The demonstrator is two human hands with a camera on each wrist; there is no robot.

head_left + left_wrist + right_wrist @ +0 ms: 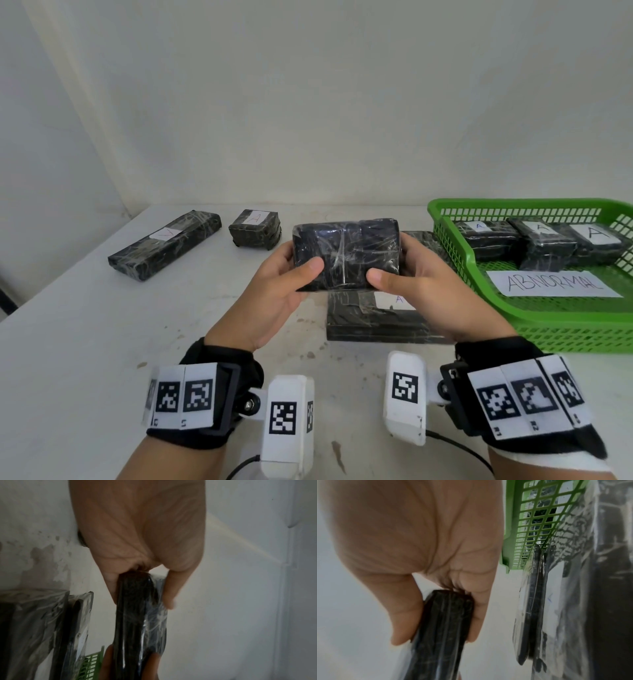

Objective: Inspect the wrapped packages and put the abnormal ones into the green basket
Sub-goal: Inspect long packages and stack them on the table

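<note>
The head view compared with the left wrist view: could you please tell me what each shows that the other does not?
Only the head view shows the ABNORMAL sign, three labelled packages inside the green basket, and the long package and small package at the far left. Only the left wrist view shows the held package edge-on, pinched by the left hand. Both show that package, the basket and the right hand gripping too.

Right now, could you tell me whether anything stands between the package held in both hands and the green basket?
Nothing visible does. The held package is lifted above the table between the left hand and right hand; the green basket sits just to its right, open-topped, with bare floor near its ABNORMAL label.
</note>
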